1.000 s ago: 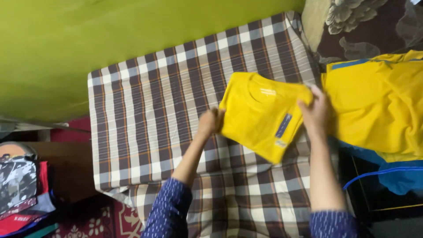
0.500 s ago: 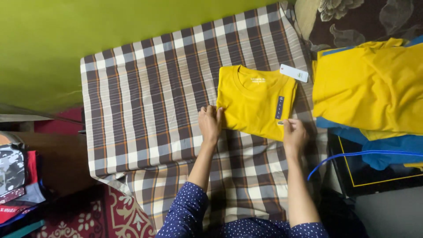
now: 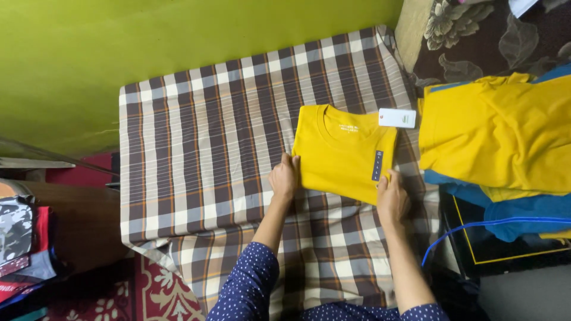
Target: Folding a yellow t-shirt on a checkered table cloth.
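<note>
Your folded shirt (image 3: pixel 342 154) lies on the checked cloth (image 3: pixel 202 154) just right of frame centre, with your left hand (image 3: pixel 284 177) at its lower left corner and your right hand (image 3: pixel 391 199) at its lower right corner. A paper tag (image 3: pixel 397 117) rests at the shirt's upper right corner. A pile of garments (image 3: pixel 499 137) sits to the right of it, and a stack of folded clothes (image 3: pixel 21 244) lies at the lower left edge of the frame.

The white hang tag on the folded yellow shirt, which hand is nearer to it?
Right. The right hand grips the shirt's bottom corner below the white hang tag; the left hand holds the opposite edge.
</note>
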